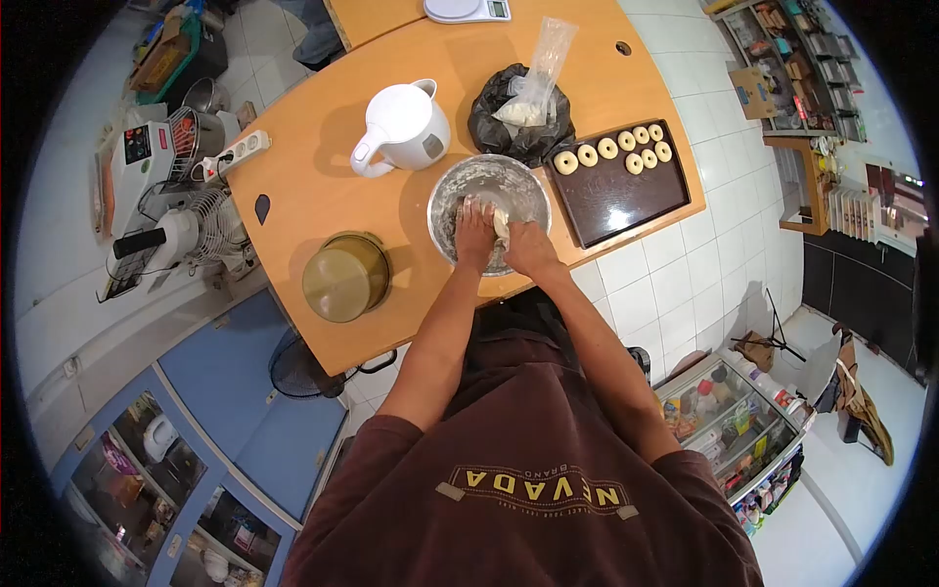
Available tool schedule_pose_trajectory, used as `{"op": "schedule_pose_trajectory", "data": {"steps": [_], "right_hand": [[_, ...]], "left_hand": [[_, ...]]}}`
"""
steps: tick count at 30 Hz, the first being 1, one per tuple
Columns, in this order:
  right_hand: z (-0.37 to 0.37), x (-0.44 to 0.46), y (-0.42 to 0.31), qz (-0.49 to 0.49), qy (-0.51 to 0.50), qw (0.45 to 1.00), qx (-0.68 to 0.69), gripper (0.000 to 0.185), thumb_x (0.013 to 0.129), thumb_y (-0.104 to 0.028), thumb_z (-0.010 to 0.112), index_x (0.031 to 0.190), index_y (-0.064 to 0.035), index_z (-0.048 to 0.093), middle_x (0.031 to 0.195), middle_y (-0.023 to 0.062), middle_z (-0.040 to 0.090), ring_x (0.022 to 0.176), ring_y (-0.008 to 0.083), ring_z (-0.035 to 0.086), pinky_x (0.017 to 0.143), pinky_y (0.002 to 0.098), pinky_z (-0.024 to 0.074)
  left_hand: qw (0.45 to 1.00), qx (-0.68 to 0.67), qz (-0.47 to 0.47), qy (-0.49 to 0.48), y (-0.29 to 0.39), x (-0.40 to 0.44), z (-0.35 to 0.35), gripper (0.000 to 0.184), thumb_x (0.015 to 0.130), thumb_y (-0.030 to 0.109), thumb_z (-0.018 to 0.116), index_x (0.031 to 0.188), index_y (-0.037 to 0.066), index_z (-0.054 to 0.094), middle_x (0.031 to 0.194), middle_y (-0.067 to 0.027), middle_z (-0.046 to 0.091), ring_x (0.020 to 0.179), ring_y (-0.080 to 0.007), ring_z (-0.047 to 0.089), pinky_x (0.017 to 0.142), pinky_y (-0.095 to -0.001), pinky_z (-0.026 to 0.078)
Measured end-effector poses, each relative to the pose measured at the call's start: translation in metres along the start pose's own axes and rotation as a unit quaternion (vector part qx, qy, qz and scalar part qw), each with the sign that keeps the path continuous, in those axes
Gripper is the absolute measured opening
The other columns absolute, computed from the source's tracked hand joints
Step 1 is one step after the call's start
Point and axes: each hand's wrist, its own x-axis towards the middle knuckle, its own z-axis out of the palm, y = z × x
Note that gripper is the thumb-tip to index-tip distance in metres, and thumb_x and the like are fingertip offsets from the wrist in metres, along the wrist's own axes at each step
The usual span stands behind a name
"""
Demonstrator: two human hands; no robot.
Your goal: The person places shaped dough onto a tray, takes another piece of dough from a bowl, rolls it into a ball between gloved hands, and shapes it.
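A metal bowl (445, 201) dusted with flour stands at the table's front edge. Inside it lies a pale lump of dough (501, 227). My left hand (475, 233) reaches into the bowl and rests against the dough's left side, its fingers stretched forward and floury. From the right, my right hand (529, 247) has its fingers curled round the dough's other side. Right of the bowl is a dark tray (621, 201) with several pale dough rings (607, 148) along its far side. A black plastic bag (489, 122) with a clear bag of white powder (525, 108) sits behind the bowl.
On the wooden table (293, 196) are a white kettle (401, 122) at the back left, an amber round container (345, 279) at the left and a white scale (466, 9) at the far edge. A power strip (245, 149) lies at the left edge.
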Motion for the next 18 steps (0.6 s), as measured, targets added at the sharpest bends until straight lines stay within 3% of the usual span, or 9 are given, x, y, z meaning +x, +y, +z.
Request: {"op": "schedule_pose_trajectory", "data": {"steps": [3,6,9,12,15,18], "right_hand": [[-0.002,0.003,-0.001,0.010,-0.028,1.000,0.002,0.041,0.080,-0.014,0.068,0.112,0.0102,0.064,0.102,0.0334,0.069,0.101,0.0494,0.066,0.095,0.0511,0.0530],[-0.008,0.001,-0.003,0.039,-0.042,0.998,0.024,0.039,0.085,-0.021,0.071,0.111,0.0086,0.065,0.108,0.0300,0.068,0.104,0.0450,0.067,0.093,0.0483,0.0553],[-0.017,-0.002,-0.007,0.045,-0.060,0.997,0.032,0.043,0.080,-0.016,0.066,0.114,0.0101,0.065,0.104,0.0347,0.069,0.107,0.0515,0.064,0.100,0.0498,0.0517],[-0.035,-0.010,-0.013,0.056,-0.079,0.994,0.049,0.039,0.081,-0.015,0.064,0.110,0.0096,0.067,0.103,0.0370,0.068,0.108,0.0509,0.065,0.100,0.0501,0.0522],[-0.055,-0.014,-0.017,0.043,-0.157,0.986,0.034,0.040,0.083,-0.016,0.065,0.112,0.0117,0.066,0.115,0.0352,0.067,0.108,0.0492,0.067,0.096,0.0495,0.0550],[-0.047,-0.021,-0.011,0.043,-0.113,0.990,0.066,0.038,0.082,-0.014,0.064,0.109,0.0126,0.067,0.109,0.0373,0.068,0.106,0.0508,0.067,0.095,0.0501,0.0556]], "left_hand": [[1.000,-0.011,-0.011,-0.027,0.003,-0.001,-0.013,0.061,0.098,0.020,0.059,0.154,0.013,0.037,0.161,-0.0185,0.032,0.154,-0.0400,0.024,0.124,-0.0500,0.025],[1.000,0.012,-0.010,-0.019,0.003,-0.002,-0.010,0.063,0.098,0.021,0.059,0.156,0.014,0.035,0.162,-0.0184,0.030,0.154,-0.0401,0.023,0.124,-0.0503,0.026],[1.000,0.004,0.002,0.013,-0.001,-0.002,0.002,0.066,0.097,0.021,0.059,0.157,0.014,0.032,0.163,-0.0185,0.028,0.154,-0.0403,0.023,0.123,-0.0511,0.028],[0.999,0.002,0.010,0.049,-0.003,-0.001,0.010,0.064,0.097,0.021,0.060,0.154,0.013,0.033,0.161,-0.0205,0.031,0.153,-0.0415,0.025,0.122,-0.0512,0.029],[0.999,0.003,0.002,0.033,0.000,0.003,0.000,0.060,0.096,0.021,0.061,0.150,0.011,0.037,0.156,-0.0229,0.036,0.150,-0.0427,0.030,0.121,-0.0516,0.030],[0.995,-0.063,0.027,0.076,-0.001,-0.005,-0.009,0.057,0.096,0.020,0.062,0.147,0.010,0.039,0.150,-0.0243,0.041,0.146,-0.0436,0.036,0.120,-0.0521,0.031]]}}
